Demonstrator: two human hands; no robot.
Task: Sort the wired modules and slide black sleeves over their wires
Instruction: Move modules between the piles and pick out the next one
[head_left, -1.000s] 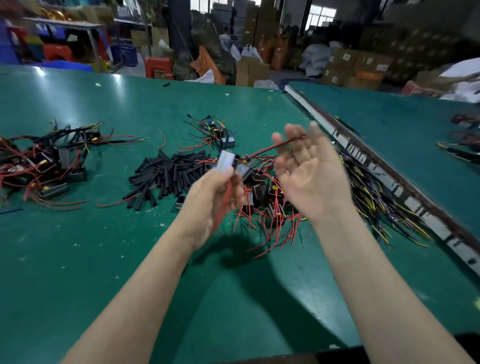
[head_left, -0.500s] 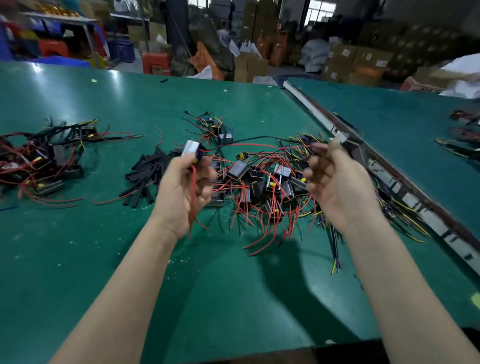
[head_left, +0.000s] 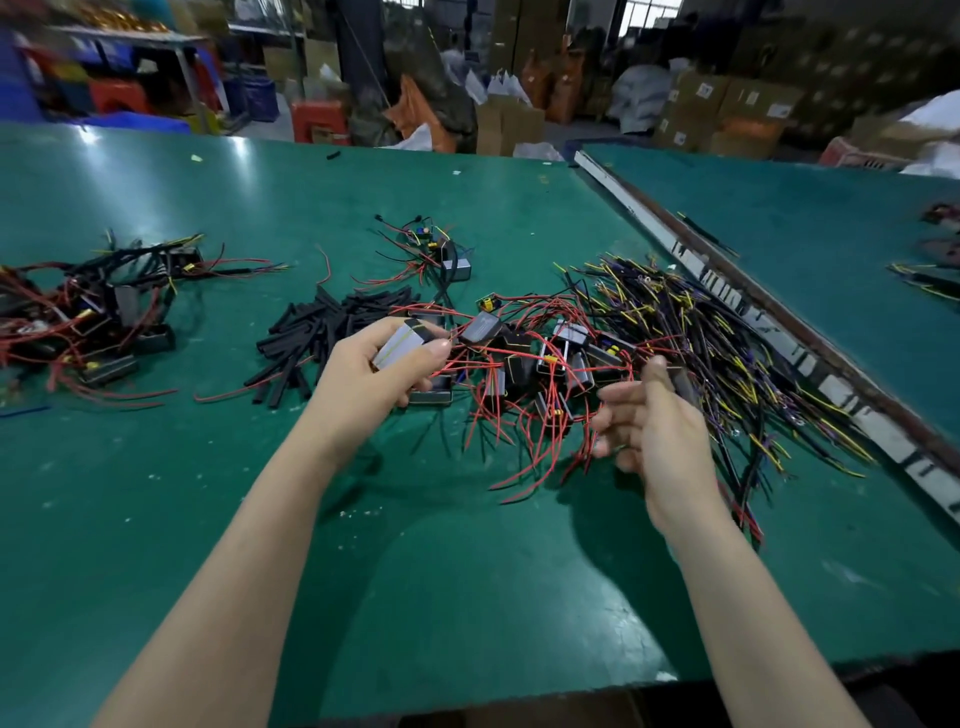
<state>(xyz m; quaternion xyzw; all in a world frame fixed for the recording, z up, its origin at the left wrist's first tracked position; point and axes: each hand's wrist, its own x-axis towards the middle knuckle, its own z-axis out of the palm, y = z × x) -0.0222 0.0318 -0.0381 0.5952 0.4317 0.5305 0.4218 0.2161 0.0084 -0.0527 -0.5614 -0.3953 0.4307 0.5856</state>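
My green matted surface (head_left: 156, 519) fronts stacked cardboard boxes (head_left: 727, 104). My left hand (head_left: 374, 384) clasps a grey rectangular wired module (head_left: 402, 344) beside the black sleeve pile (head_left: 322, 332); my right hand (head_left: 654, 431) hangs relaxed, near bare green before me.

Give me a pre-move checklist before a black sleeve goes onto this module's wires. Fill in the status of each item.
1. Module held firmly: ok. The left hand grips a grey module above the green table.
2. Module's red wires free of the pile: cannot tell. They trail toward the tangled red-wired modules.
3. Right hand free to take a sleeve: cannot tell. The right hand is blurred, fingers loosely curled near some wires.
4. Sleeves available: ok. The black sleeves lie in a heap just beyond the left hand.
5. Sleeve already picked up: not ok. Neither hand visibly holds one.
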